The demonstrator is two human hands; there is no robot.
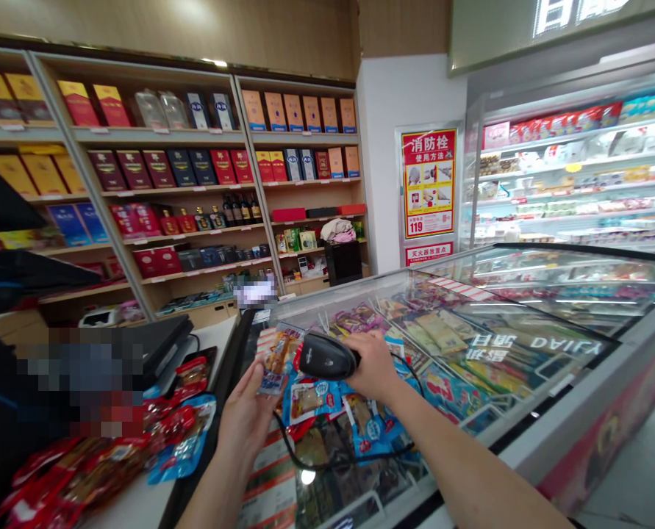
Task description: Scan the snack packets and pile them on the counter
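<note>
While the left hand (248, 400) pinches a snack packet (275, 361), the right hand (376, 361) grips a black scanner (325, 356) close by.
Step in hand: likely scanning; next move would call for squaring scanner nose to packet label, though blur hides any code. Left forearm rises from below, fingers at packet edge; right fist wraps the handle, forearm slanting from lower right. Packet held above the freezer (525, 459), near blue packets (313, 400).

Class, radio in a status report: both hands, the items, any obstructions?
Left hand holding snack packet. Right hand gripping barcode scanner. Blue snack packets on glass display case. Possible obstruction: black cable looped beside them.
</note>
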